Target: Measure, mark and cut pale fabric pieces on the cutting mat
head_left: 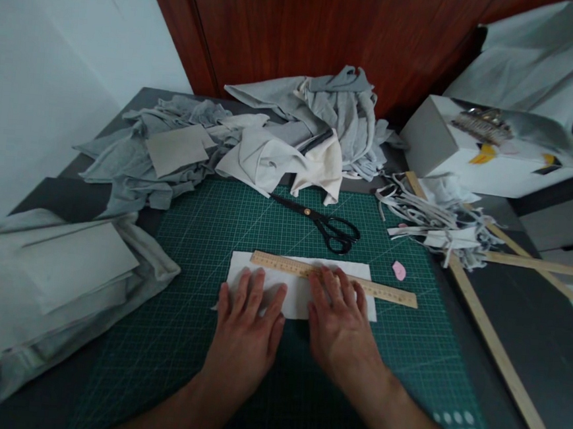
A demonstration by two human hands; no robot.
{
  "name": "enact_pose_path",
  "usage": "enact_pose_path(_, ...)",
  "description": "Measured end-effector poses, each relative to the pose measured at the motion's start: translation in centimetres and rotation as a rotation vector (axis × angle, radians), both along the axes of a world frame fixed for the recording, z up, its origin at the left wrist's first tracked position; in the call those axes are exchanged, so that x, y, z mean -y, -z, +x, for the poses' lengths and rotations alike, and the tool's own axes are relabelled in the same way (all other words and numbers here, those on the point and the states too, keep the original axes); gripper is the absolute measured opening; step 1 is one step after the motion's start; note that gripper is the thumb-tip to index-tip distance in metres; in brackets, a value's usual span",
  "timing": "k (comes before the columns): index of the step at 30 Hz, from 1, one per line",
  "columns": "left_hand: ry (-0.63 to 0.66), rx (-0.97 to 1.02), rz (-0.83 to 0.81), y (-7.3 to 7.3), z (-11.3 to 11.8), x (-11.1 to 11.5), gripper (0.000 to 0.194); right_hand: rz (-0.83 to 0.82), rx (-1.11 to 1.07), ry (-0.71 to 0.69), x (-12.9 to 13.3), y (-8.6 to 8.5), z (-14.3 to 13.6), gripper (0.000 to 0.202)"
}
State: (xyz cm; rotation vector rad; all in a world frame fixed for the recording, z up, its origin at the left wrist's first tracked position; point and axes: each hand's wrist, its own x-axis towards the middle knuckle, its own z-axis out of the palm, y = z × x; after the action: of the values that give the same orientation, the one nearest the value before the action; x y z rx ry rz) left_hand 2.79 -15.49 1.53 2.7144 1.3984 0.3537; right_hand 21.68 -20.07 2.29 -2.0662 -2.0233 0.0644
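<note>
On white cloth (297, 299), a wooden ruler (290, 266)

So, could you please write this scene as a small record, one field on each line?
Surface: green gridded cutting mat on a dark table
Left hand: flat on the white cloth, fingers spread
Right hand: fingers on the wooden ruler
Ruler position: slanting across the cloth, right end beyond its edge
Scissors: black, lying on the mat beyond the cloth
Small pink piece: on the mat, right of the cloth
Far side: heaped grey fabric
Far right: white box
</note>
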Motion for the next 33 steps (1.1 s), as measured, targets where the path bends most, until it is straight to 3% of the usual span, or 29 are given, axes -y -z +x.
enact_pose_path(4, -0.003, 0.007, 0.001, 0.0, 0.1, 0.0, 0.043, 0.015, -0.01, -0.003, 0.0, 0.0, 0.0, 0.07)
enact_pose_path(16, -0.012, 0.014, -0.015, -0.3, 0.2, 0.0, 0.043, 0.004, 0.027, -0.026, -0.8, -0.1, 1.0, 0.055)
enact_pose_path(25, -0.01, -0.02, -0.044, -0.7, 0.0, 0.5, 0.045, 0.103, 0.027, -0.045, -1.1, 0.2, 2.0, 0.044)
enact_pose_path(33, -0.008, -0.002, -0.036, -0.5, -0.1, 0.7, 0.046, 0.121, 0.052, -0.075, -1.0, 0.3, 2.3, 0.047)
